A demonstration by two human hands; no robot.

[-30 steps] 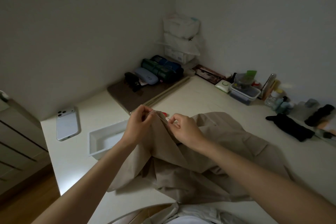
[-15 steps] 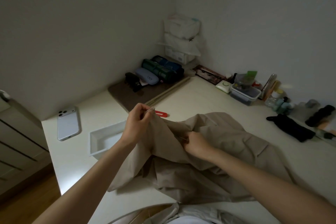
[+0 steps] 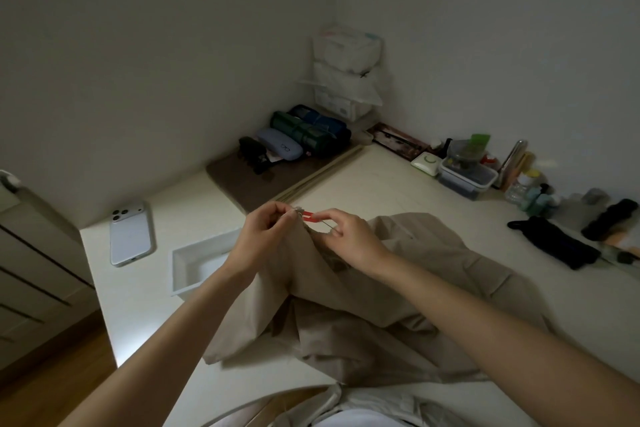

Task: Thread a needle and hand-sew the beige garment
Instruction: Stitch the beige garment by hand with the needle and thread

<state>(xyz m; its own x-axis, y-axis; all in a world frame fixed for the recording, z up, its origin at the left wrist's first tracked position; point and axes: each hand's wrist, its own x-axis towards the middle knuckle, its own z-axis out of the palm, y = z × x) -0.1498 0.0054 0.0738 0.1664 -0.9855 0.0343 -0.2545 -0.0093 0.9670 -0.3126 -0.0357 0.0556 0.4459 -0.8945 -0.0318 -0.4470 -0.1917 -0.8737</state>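
Phone [image 3: 131, 239]: near desk's left edge.
White tray [image 3: 194, 267]: just beside phone.
Glasses case [image 3: 280, 148]: far corner mat.
Clear box [image 3: 467, 177]: along right wall.

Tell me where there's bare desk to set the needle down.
Bare desk lies beyond the beige garment, up to the brown mat and clear container. Another strip lies between phone and white tray. The right wall side is crowded.
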